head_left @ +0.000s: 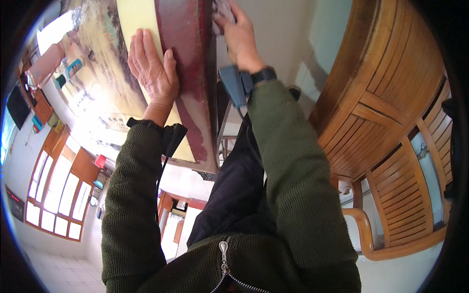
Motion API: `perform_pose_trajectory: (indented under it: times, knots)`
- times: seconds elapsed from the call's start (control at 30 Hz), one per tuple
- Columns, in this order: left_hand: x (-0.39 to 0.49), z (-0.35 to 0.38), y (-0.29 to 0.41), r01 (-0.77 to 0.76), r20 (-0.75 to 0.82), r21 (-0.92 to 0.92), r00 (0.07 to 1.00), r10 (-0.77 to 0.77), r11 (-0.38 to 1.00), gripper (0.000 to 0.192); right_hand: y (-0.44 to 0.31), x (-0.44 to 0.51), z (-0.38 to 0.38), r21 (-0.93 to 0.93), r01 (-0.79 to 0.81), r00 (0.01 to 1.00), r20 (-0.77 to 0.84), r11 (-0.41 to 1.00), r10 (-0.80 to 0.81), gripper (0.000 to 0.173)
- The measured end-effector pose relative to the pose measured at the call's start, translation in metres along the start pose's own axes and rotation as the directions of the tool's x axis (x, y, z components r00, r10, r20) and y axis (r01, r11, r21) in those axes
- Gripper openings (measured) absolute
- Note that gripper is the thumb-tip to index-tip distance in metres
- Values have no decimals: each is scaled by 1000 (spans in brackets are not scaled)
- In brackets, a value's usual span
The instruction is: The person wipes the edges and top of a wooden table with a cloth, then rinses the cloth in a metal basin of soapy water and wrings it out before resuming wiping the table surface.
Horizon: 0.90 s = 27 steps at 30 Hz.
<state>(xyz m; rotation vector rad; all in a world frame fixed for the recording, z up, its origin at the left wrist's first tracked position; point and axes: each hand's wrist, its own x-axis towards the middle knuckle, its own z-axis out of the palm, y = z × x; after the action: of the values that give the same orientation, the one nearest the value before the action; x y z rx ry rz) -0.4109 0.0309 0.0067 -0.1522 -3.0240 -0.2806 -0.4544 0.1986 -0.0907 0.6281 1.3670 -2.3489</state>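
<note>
My left hand (152,71) lies flat, palm down, on the pale yellow border (135,18) of a table top that bears a landscape picture (106,62). Beyond the border runs a worn dark red band (181,44) along the table's edge. Just past that edge, near the top of the view, my right hand (240,40) grips a greyish crumpled cloth (222,14) against the table's side. A dark device is strapped at each wrist, the right one blue-grey (234,86).
A slatted wooden table (388,73) and a wooden armchair (403,194) stand on the right. A pink container (47,64) and a blue-labelled item (74,67) rest at the far left. My legs (234,190) are close beside the table corner.
</note>
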Motion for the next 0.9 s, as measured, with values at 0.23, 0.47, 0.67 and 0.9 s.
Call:
perform_pose_trajectory:
  times: [0.23,0.47,0.67,0.9]
  knots:
    - [0,5,-3,-33,-47,-1,998,33,999,61,61,-127,-1,-306,131,989,-26,943,-145,49]
    - [-1,-2,5,-44,-50,103,997,50,994,56,148,-306,-38,100,-663,738,-77,742,670,63]
    - [-4,1,0,-53,-62,141,996,62,989,57,95,-205,-39,214,-72,997,-19,974,78,48]
    - [-6,8,-15,-109,-87,71,990,115,991,53,131,-243,-19,-202,94,995,-13,975,-99,50]
